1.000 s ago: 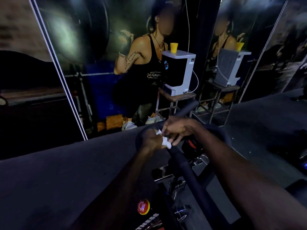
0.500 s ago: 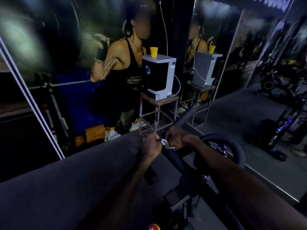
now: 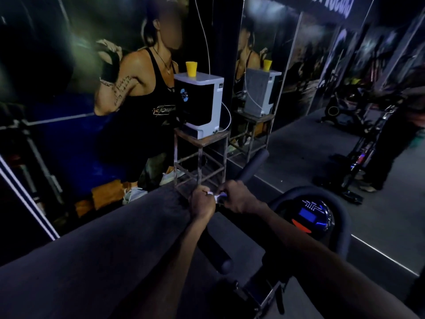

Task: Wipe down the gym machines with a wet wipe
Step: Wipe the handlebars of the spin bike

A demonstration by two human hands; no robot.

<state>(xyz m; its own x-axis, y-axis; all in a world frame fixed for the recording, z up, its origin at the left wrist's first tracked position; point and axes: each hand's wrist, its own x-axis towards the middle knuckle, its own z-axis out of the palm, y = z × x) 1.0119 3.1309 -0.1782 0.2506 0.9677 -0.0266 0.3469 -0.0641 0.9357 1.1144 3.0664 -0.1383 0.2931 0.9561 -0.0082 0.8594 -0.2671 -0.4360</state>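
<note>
The small white wet wipe is pinched between the left hand and the right hand, both clamped on it, just above the black padded handlebar of the exercise bike. Against a second ago, the wipe looks more bunched. The lit blue console sits right of the handlebar. Wiping is judged not yet begun.

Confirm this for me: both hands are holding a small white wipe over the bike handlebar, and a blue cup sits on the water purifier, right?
Not quite: the cup on the water purifier is yellow, not blue, as the head view shows. The left hand and right hand do hold the white wipe over the handlebar.
</note>
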